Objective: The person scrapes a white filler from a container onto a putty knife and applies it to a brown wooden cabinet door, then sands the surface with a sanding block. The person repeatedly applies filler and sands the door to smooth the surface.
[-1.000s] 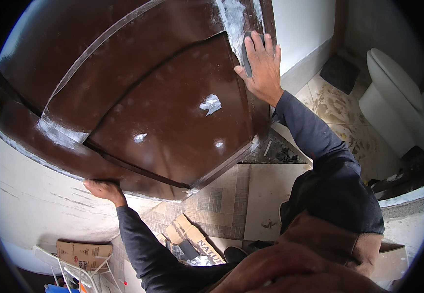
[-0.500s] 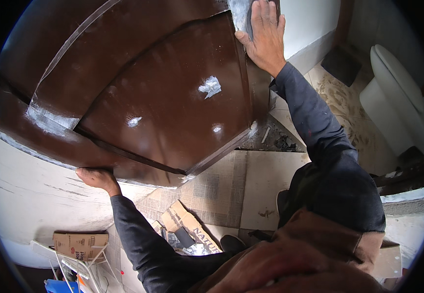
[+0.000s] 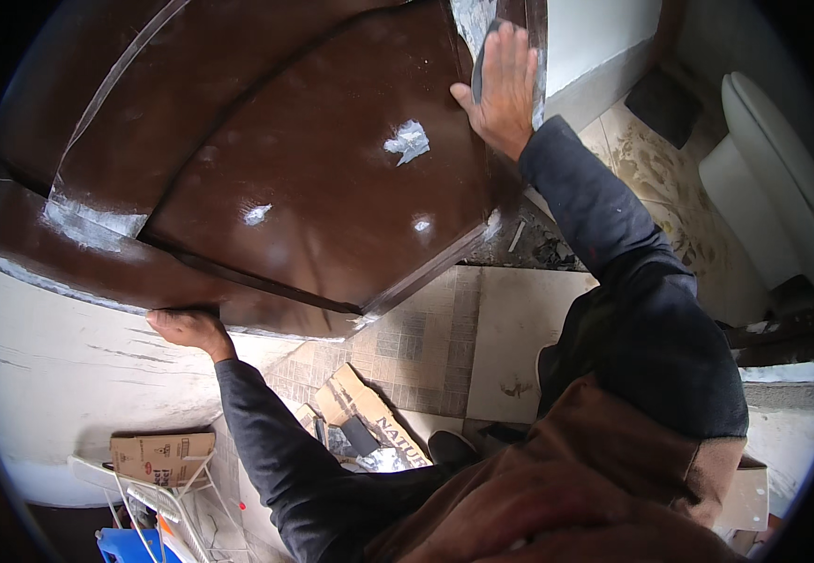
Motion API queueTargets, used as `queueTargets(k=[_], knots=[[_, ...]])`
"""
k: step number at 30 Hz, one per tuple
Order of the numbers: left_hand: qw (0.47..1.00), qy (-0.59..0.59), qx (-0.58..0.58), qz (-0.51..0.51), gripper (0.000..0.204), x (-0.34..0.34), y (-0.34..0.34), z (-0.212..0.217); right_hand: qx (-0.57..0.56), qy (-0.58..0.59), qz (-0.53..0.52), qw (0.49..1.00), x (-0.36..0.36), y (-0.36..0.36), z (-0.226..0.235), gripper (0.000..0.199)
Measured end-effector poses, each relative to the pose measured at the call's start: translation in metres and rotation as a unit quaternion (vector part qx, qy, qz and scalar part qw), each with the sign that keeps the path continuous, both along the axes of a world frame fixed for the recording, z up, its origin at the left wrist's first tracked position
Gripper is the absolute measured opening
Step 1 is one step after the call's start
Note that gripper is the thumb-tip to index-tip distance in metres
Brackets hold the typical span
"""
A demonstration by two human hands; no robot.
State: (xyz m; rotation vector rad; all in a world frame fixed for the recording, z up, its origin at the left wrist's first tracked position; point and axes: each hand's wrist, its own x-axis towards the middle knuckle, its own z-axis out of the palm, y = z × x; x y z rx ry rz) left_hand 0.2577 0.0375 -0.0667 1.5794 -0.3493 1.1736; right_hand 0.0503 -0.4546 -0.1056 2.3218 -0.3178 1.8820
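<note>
A brown panelled door [image 3: 332, 188] fills the upper left, with whitish filler patches, such as one patch [image 3: 408, 143] on its lower panel. My left hand [image 3: 189, 330] is closed on the door's edge at the lower left, its fingers partly hidden. My right hand [image 3: 505, 98] lies with long, straight fingers on a dark grey piece of sandpaper [image 3: 483, 70], holding it against the door's right part beside a whitened strip [image 3: 473, 23]. The palm covers most of the sandpaper, and its thumb stands out to the left.
Torn cardboard [image 3: 369, 413] and a dark block [image 3: 360, 436] lie on the tiled floor below the door. A white wire rack [image 3: 168, 488] holding a box stands lower left. At right are a white toilet [image 3: 763, 178], a dark mat [image 3: 663, 108] and dusty tiles.
My right hand has slid a little down the door with the sandpaper, showing more of its dark edge. My left hand keeps its hold. The view has shifted slightly.
</note>
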Motion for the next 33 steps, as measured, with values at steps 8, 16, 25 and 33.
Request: queueTargets(k=[8, 16, 25, 33], knots=[[0.999, 0.027, -0.037, -0.028, 0.064, -0.004, -0.006, 0.003, 0.056, -0.01, 0.03, 0.998, 0.016, -0.02, -0.022, 0.085], [0.999, 0.045, -0.031, -0.001, 0.068, -0.007, -0.007, 0.007, 0.093, 0.012, 0.047, 0.995, -0.022, 0.019, -0.037, 0.083], [0.981, 0.04, -0.111, -0.155, 0.067, -0.008, -0.012, 0.006, 0.053, -0.015, 0.044, 0.998, 0.013, -0.022, 0.002, 0.077], [0.986, 0.045, -0.087, -0.132, 0.065, -0.006, -0.007, 0.006, 0.245, 0.109, 0.128, 0.955, -0.088, 0.074, -0.156, 0.07]])
